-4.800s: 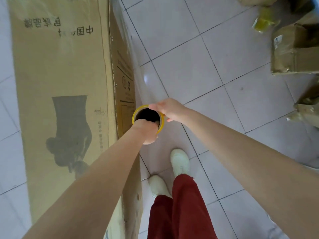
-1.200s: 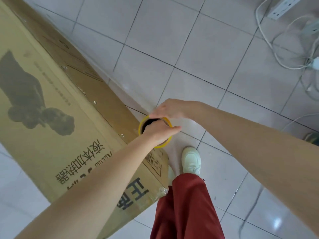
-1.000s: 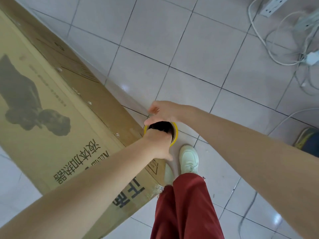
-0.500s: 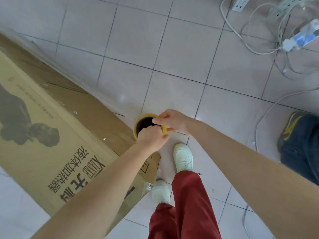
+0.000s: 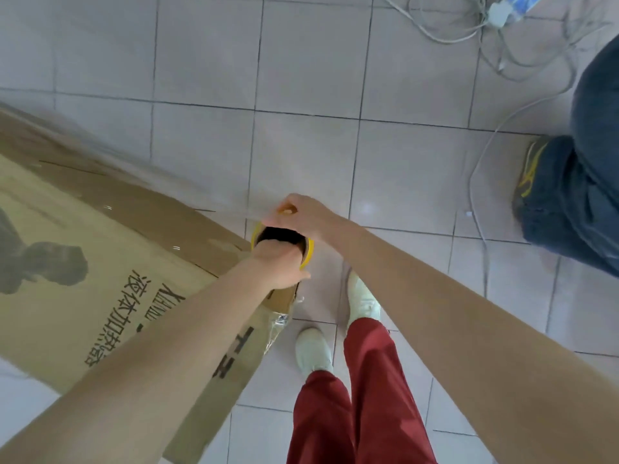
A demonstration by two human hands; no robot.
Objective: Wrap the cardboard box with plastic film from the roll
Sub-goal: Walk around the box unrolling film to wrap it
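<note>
Head view: your left hand (image 5: 279, 267) grips the near rim of the roll (image 5: 310, 254), its fingers curled into the dark core; your right hand (image 5: 303, 214) grips the far rim, its fingers curled over the edge. The roll, yellow-edged, stands upright just beside the near corner of the cardboard box (image 5: 100, 279); the box is long and brown, lies on the tiled floor (image 5: 301, 78), and is printed with a dark silhouette and black characters. Clear plastic film (image 5: 140, 169) stretches from the roll along the box's upper side, glossy and faintly streaked; crumpled film clings at the box's lower corner; another person's jeans leg (image 5: 576, 202) stands well apart, to your right.
</note>
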